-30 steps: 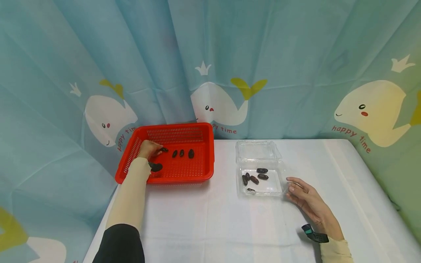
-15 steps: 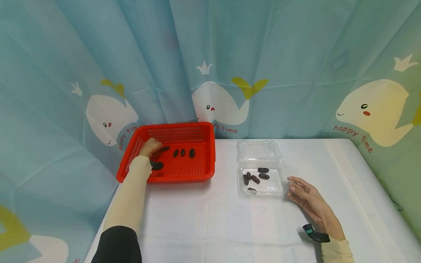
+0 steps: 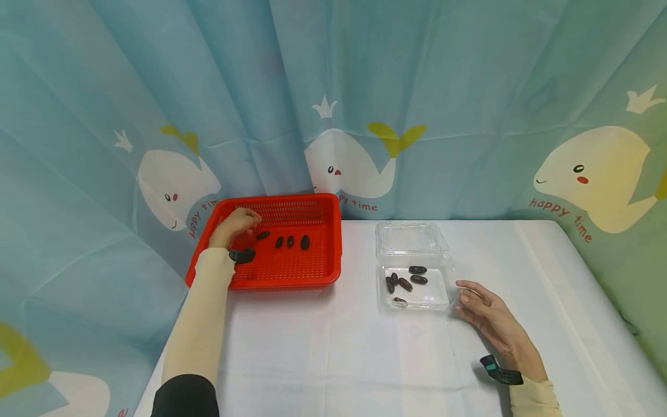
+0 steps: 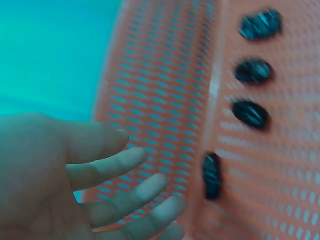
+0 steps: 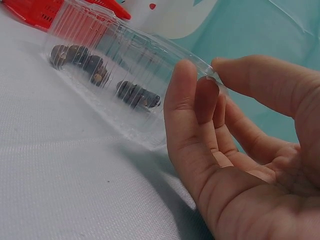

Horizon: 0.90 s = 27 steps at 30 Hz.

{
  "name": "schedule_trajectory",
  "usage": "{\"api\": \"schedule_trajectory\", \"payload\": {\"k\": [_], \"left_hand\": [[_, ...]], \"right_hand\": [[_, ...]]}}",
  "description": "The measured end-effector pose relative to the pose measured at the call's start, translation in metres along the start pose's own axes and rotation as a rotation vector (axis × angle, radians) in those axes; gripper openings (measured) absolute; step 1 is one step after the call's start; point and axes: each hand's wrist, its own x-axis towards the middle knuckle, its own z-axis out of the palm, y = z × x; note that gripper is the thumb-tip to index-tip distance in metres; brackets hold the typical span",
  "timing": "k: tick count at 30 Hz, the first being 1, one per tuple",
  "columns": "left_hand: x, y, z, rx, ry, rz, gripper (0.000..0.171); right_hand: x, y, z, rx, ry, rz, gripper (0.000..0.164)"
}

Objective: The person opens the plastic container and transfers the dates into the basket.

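My left hand (image 3: 237, 226) hovers over the left part of a red plastic basket (image 3: 292, 267). Its fingers are spread and hold nothing in the left wrist view. A dark, wrinkled date (image 4: 212, 176) lies just beyond the fingertips on the basket floor. Three more dates (image 4: 253, 71) lie in a row further along. On the right, my right hand (image 3: 492, 321) pinches the rim of a clear plastic box (image 3: 435, 292) at its right side, thumb on the edge and fingers below. Several dates (image 3: 405, 284) lie in the box, mostly in its left part.
The box's clear lid (image 3: 409, 237) is folded back behind it. A white cloth covers the table (image 3: 365, 353). A blue curtain (image 3: 458, 174) with printed whales hangs right behind the basket and box.
My left hand has let go of the date in the basket and drawn up and back from it, its fingers now loosened. My right hand stays at the box rim.
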Motion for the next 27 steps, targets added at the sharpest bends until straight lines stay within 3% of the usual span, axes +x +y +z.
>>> {"api": "schedule_trajectory", "payload": {"k": [3,9,17,27], "left_hand": [[-0.007,0.008,0.001,-0.021,0.019,0.024,0.046],[-0.023,0.024,0.003,-0.059,0.103,0.114,0.042],[-0.050,0.045,0.006,-0.003,0.199,0.171,0.038],[-0.078,0.058,0.026,-0.014,0.272,0.265,0.029]], "right_hand": [[0.000,0.000,-0.001,-0.002,-0.006,-0.001,0.035],[0.000,-0.003,-0.001,-0.010,0.003,0.014,0.033],[0.000,-0.003,-0.003,0.000,-0.004,0.012,0.033],[0.001,-0.001,0.000,-0.005,0.017,0.023,0.033]]}}
